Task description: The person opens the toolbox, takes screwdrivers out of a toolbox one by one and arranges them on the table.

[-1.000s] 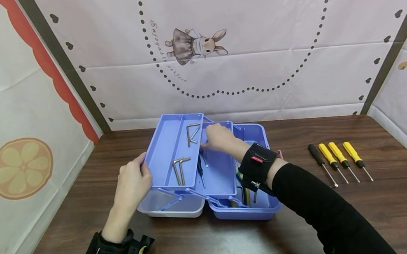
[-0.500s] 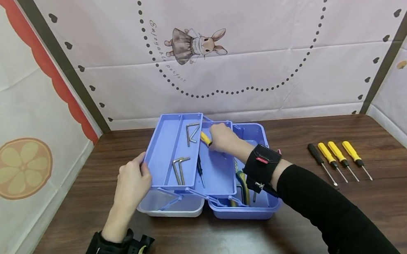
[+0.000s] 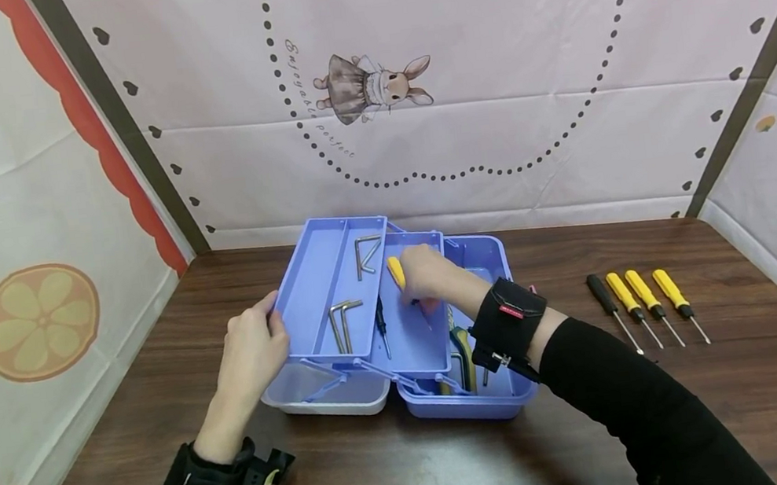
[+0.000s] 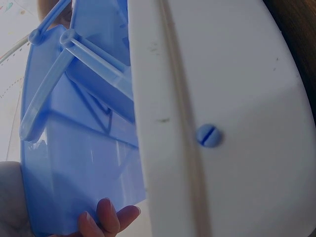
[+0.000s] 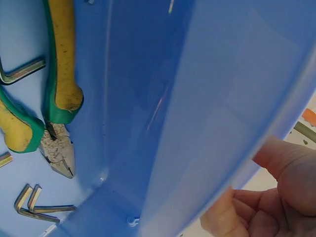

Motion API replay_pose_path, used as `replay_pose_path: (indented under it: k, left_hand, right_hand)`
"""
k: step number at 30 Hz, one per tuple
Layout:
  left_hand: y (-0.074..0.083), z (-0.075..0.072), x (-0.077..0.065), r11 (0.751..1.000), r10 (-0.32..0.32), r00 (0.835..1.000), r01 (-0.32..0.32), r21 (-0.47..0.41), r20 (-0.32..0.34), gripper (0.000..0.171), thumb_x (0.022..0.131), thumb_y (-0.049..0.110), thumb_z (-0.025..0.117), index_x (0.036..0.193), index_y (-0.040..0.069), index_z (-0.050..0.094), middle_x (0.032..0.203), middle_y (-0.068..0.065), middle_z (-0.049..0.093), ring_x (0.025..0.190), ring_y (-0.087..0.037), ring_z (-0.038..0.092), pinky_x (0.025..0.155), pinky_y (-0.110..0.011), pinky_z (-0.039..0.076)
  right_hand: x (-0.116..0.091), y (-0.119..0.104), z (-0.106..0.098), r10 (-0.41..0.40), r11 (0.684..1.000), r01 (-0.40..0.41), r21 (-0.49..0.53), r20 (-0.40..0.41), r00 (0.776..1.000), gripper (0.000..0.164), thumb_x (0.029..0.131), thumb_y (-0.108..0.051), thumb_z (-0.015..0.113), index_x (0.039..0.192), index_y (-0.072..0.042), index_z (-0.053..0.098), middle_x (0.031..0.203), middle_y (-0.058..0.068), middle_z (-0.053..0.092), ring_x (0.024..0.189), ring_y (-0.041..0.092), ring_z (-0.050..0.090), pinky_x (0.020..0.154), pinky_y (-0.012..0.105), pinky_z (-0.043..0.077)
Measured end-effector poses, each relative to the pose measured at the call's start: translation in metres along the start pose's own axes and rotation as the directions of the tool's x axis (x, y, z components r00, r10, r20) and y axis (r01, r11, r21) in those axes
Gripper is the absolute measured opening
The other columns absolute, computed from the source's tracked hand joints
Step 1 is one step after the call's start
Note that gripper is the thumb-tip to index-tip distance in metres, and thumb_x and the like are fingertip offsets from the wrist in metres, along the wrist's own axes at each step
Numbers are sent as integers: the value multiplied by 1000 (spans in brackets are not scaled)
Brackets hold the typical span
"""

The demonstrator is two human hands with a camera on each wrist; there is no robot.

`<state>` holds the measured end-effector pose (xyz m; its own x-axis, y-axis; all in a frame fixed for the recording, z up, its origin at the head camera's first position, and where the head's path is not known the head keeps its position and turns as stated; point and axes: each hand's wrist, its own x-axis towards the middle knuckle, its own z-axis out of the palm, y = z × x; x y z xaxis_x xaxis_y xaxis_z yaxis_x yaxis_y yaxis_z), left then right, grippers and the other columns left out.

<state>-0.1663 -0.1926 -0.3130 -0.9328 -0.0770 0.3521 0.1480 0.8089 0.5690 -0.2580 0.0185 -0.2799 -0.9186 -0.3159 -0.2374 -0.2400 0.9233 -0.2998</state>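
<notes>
My left hand (image 3: pixel 254 343) grips the left edge of the toolbox's upper blue tray (image 3: pixel 311 290); in the left wrist view its fingers (image 4: pixel 107 217) curl beneath the tray. Over the lower tray (image 3: pixel 423 349), my right hand (image 3: pixel 427 271) holds a yellow-handled screwdriver (image 3: pixel 395 272), whose shaft is mostly hidden by the hand. A thin black screwdriver (image 3: pixel 381 324) lies in the lower tray, left of that hand. Bent hex keys (image 3: pixel 346 326) rest in the upper tray. Pliers with green and yellow handles (image 5: pixel 64 54) lie in the toolbox base (image 3: pixel 493 263), beside more hex keys (image 5: pixel 37 207).
On the wooden table (image 3: pixel 356 475) at right lie a black screwdriver (image 3: pixel 603 295) and several yellow ones (image 3: pixel 642 288), side by side. The white lid (image 3: pixel 338 406) sits under the upper tray. Hinge arms (image 3: pixel 373 366) link the trays. A printed cloth wall stands behind.
The yellow screwdriver handle has come into view in my right hand, which has moved slightly right and toward me, off the upper tray's edge. My left hand stays in place.
</notes>
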Motion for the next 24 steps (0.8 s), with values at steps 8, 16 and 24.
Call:
replay_pose_path:
  k: [8,16,24]
  left_hand:
    - [0,0,0,1000,-8,1000,8,0,7,36,88,2,38,119,-17,45,109,-35,51,89,-39,58,64,-47,49]
    - [1,-1,0,1000,-13,1000,13,5,11,37,88,2,38,119,-17,45,109,-34,51,92,-41,56,68,-49,48]
    - [1,-1,0,1000,-8,1000,8,3,6,36,89,2,38,118,-17,45,108,-34,52,92,-41,56,68,-49,48]
  right_hand:
    - [11,-1,2,5,1000,-4,18,-79,997,29,77,-30,68,71,-7,52,61,1,44,50,11,47,43,19,34]
    - [21,2,2,-25,1000,25,0,-120,992,33,78,-31,67,65,-10,45,59,-1,38,48,9,40,42,18,30]
    - [24,3,5,-27,1000,26,-6,-141,990,24,76,-23,70,76,-5,54,69,3,47,55,12,47,45,19,34]
